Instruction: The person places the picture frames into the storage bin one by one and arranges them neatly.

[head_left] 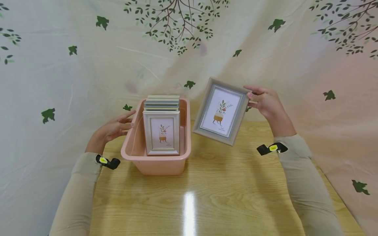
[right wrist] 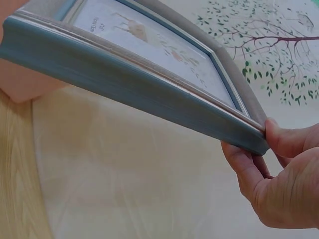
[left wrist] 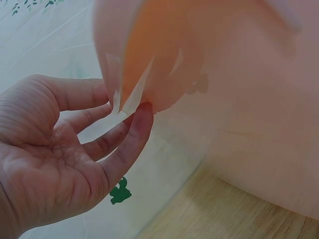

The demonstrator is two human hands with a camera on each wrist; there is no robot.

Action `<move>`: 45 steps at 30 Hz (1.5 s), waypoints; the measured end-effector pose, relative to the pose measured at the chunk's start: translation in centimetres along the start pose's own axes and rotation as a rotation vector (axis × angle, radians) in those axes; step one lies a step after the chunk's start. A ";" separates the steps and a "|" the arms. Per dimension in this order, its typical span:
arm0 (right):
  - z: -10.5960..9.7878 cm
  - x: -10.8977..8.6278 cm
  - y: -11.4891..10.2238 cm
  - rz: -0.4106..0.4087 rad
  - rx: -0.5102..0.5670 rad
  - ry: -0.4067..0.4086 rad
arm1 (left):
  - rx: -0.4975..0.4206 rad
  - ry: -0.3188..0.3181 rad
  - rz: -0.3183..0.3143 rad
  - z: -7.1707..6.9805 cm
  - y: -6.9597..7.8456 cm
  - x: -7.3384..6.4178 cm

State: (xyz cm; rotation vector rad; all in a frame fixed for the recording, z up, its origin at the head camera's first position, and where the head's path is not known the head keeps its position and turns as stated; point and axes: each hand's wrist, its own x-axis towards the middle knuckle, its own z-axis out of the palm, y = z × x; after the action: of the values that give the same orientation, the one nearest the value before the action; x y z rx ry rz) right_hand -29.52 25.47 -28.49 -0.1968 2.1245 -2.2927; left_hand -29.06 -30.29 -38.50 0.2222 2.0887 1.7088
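Note:
A grey picture frame (head_left: 203, 108) hangs tilted in the air to the right of a pink plastic bin (head_left: 165, 167). My right hand (head_left: 267, 101) pinches its upper right corner, thumb on the front and fingers behind. The right wrist view shows the blue-grey side edge of that picture frame (right wrist: 124, 97) and the gripping hand (right wrist: 284, 179). Inside the bin, a pale picture frame (head_left: 162, 152) faces me, with several more frames (head_left: 161, 103) stacked upright behind it. My left hand (head_left: 113, 129) grips the bin's left rim; the left wrist view shows this hand (left wrist: 60, 159) with its fingertips at the rim.
The bin stands on a wood-grain table (head_left: 218, 183), near its back edge. A pale cloth (head_left: 88, 72) printed with leaves and branches hangs behind and along the sides. Small black wrist cameras sit on the left sleeve (head_left: 79, 183) and right sleeve (head_left: 301, 177).

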 end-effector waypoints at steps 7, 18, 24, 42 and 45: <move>1.9 0.6 -1.0 0.007 0.113 0.010 | 0.005 0.008 0.001 0.1 0.1 0.0; 6.3 1.7 -1.8 0.005 0.139 0.044 | 0.003 0.016 -0.009 0.1 0.1 0.0; 8.8 1.9 -2.0 -0.003 0.170 0.047 | -0.017 0.021 -0.004 0.3 0.1 0.0; 13.6 2.8 -1.1 0.034 0.172 0.054 | 0.000 0.020 0.001 0.0 -0.2 0.3; 14.1 2.9 -0.9 0.038 0.177 0.054 | 0.004 0.018 0.001 -0.1 -0.3 0.2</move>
State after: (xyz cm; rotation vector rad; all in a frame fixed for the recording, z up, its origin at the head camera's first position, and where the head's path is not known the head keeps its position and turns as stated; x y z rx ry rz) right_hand -30.95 11.29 -26.38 -0.0918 1.9145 -2.4736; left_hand -29.26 -30.32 -38.81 0.2092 2.1054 1.7138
